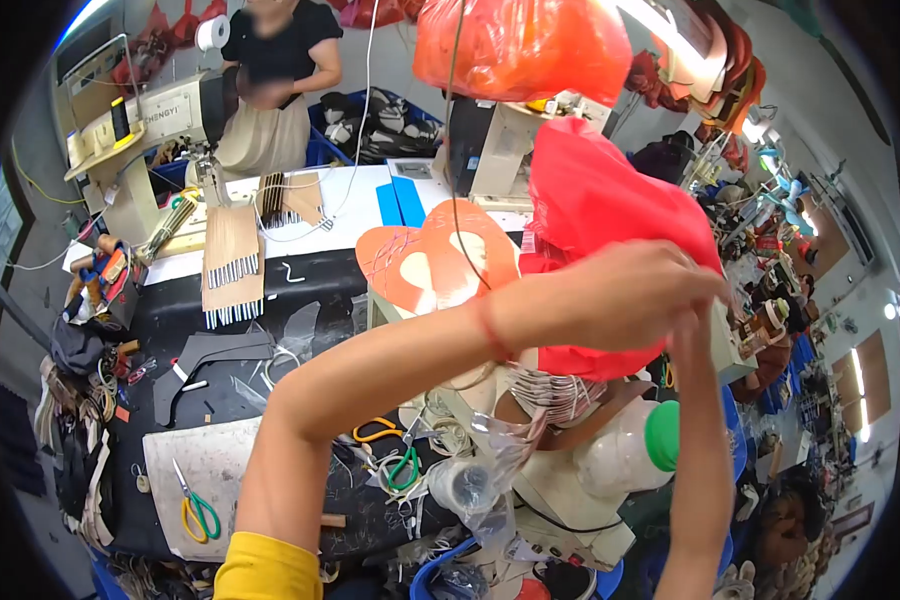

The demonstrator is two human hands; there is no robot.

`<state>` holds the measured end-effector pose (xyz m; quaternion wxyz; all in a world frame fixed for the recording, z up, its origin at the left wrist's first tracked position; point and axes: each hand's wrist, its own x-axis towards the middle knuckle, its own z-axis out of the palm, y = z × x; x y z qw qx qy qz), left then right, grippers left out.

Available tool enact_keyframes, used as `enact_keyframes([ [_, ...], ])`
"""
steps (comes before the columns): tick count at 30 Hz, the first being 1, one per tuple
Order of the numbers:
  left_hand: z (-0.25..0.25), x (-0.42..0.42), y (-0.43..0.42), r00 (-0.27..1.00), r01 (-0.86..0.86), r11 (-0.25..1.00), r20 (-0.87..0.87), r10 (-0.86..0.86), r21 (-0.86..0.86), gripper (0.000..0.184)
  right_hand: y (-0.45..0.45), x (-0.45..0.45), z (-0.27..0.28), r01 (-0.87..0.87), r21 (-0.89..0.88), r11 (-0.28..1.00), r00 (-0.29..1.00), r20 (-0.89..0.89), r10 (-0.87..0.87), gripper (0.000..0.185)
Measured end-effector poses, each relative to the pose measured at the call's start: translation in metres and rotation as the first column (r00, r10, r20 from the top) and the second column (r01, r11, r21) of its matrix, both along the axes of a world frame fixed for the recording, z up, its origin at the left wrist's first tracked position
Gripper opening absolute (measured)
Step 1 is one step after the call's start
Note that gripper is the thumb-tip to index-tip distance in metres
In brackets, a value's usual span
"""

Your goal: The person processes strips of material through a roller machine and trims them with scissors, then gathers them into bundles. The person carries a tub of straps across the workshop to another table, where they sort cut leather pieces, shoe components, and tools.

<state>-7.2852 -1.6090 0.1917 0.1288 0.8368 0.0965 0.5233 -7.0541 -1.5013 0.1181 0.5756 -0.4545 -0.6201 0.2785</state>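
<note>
A bright red plastic bag [610, 190] stands bunched over the sewing machine in front of me. My left hand [630, 290] reaches across from the lower left, fingers curled together at the bag's right edge. My right hand [692, 325] comes up from below and meets it there; its fingers are blurred and mostly hidden. Below the bag lies a bundle of pale cords or strips [560, 392]. A white jar with a green lid [662, 436] sits to the left of my right forearm. Orange sheets with pale oval shapes [450, 258] lie left of the bag.
Green-and-yellow scissors [200, 515] rest on a pale board [232, 450]; another pair [402, 465] lies by a thread cone [462, 485]. Brown striped pieces [232, 255] lie near a sewing machine [165, 115]. A person [280, 60] stands across the table. An orange-red bag [520, 45] hangs overhead.
</note>
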Motion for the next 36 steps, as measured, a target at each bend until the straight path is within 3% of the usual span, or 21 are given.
enact_keyframes([
  [1, -0.011, -0.021, 0.002, 0.992, -0.075, 0.997, 0.104, 0.076, -0.014, 0.030, 0.019, -0.013, 0.016, -0.005, -0.085, 0.996, 0.994, -0.105, -0.004, 0.029],
  [2, -0.028, -0.048, -0.001, 0.959, -0.158, 0.981, 0.217, 0.180, -0.114, 0.031, 0.007, -0.043, 0.062, 0.091, -0.044, 0.995, 0.990, -0.105, -0.095, 0.027],
  [3, -0.048, -0.083, -0.007, 0.879, -0.407, 0.911, 0.243, 0.410, -0.065, 0.027, 0.045, -0.008, 0.081, 0.332, 0.139, 0.933, 0.941, 0.021, -0.338, 0.029],
  [4, -0.089, -0.113, -0.013, 0.726, -0.623, 0.754, 0.204, 0.657, -0.210, 0.024, 0.042, -0.001, 0.105, 0.403, 0.356, 0.843, 0.884, 0.086, -0.459, 0.032],
  [6, -0.184, -0.160, -0.032, 0.568, -0.590, 0.575, 0.215, 0.795, -0.567, 0.021, 0.037, 0.015, 0.152, 0.513, 0.722, 0.464, 0.614, 0.069, -0.786, 0.038],
  [7, -0.232, -0.177, -0.052, 0.453, -0.742, 0.373, -0.007, 0.892, -0.557, 0.020, 0.043, 0.035, 0.170, 0.503, 0.780, 0.374, 0.538, 0.056, -0.841, 0.035],
  [8, -0.286, -0.193, -0.077, 0.375, -0.855, 0.238, -0.232, 0.898, -0.461, 0.021, 0.041, 0.030, 0.177, 0.451, 0.822, 0.346, 0.546, 0.053, -0.836, 0.037],
  [10, -0.374, -0.214, -0.139, 0.209, -0.898, -0.011, -0.448, 0.869, -0.440, 0.026, 0.036, 0.021, 0.179, 0.338, 0.895, 0.291, 0.563, 0.056, -0.824, 0.039],
  [12, -0.413, -0.234, -0.190, -0.004, -0.937, -0.235, -0.667, 0.745, -0.258, 0.037, 0.051, 0.028, 0.165, 0.331, 0.876, 0.350, 0.579, 0.104, -0.809, 0.042],
  [15, -0.451, -0.250, -0.237, -0.165, -0.877, -0.473, -0.871, 0.463, -0.085, 0.051, 0.077, 0.038, 0.127, 0.387, 0.809, 0.443, 0.507, 0.214, -0.835, 0.044],
  [16, -0.455, -0.250, -0.241, -0.145, -0.881, -0.464, -0.882, 0.448, -0.091, 0.054, 0.086, 0.041, 0.107, 0.411, 0.775, 0.481, 0.463, 0.278, -0.842, 0.044],
  [17, -0.455, -0.250, -0.240, -0.129, -0.882, -0.462, -0.893, 0.431, -0.095, 0.057, 0.101, 0.059, 0.079, 0.353, 0.679, 0.644, 0.475, 0.463, -0.748, 0.045],
  [19, -0.456, -0.251, -0.242, -0.111, -0.878, -0.468, -0.909, 0.401, -0.100, 0.062, 0.092, 0.026, 0.035, 0.152, 0.220, 0.964, 0.406, 0.875, -0.264, 0.048],
  [20, -0.458, -0.252, -0.243, -0.137, -0.897, -0.435, -0.890, 0.435, -0.074, 0.062, 0.061, -0.027, 0.020, 0.059, -0.151, 0.987, 0.269, 0.954, 0.130, 0.050],
  [22, -0.462, -0.255, -0.242, -0.146, -0.894, -0.443, -0.892, 0.428, -0.066, 0.060, 0.032, -0.068, -0.006, 0.187, -0.566, 0.803, 0.451, 0.775, 0.442, 0.051],
  [26, -0.464, -0.260, -0.242, -0.134, -0.887, -0.452, -0.886, 0.444, -0.092, 0.059, -0.043, -0.149, -0.014, 0.196, -0.380, 0.904, 0.609, 0.770, 0.191, 0.045],
  [29, -0.463, -0.259, -0.242, -0.123, -0.880, -0.462, -0.886, 0.446, -0.111, 0.057, -0.096, -0.178, -0.012, 0.115, -0.187, 0.976, 0.427, 0.896, 0.122, 0.045],
  [32, -0.468, -0.260, -0.241, -0.142, -0.878, -0.468, -0.875, 0.463, -0.105, 0.054, -0.153, -0.212, -0.027, -0.019, -0.111, 0.994, 0.368, 0.923, 0.110, 0.044],
  [34, -0.470, -0.259, -0.243, -0.151, -0.878, -0.468, -0.872, 0.466, -0.098, 0.053, -0.185, -0.229, -0.042, -0.160, -0.197, 0.967, 0.230, 0.945, 0.231, 0.044],
  [35, -0.470, -0.259, -0.243, -0.148, -0.876, -0.472, -0.872, 0.467, -0.103, 0.053, -0.203, -0.233, -0.053, -0.103, -0.221, 0.970, 0.226, 0.944, 0.239, 0.044],
  [36, -0.471, -0.259, -0.244, -0.145, -0.876, -0.469, -0.869, 0.474, -0.110, 0.053, -0.219, -0.239, -0.068, -0.171, -0.241, 0.955, 0.207, 0.939, 0.274, 0.043],
])
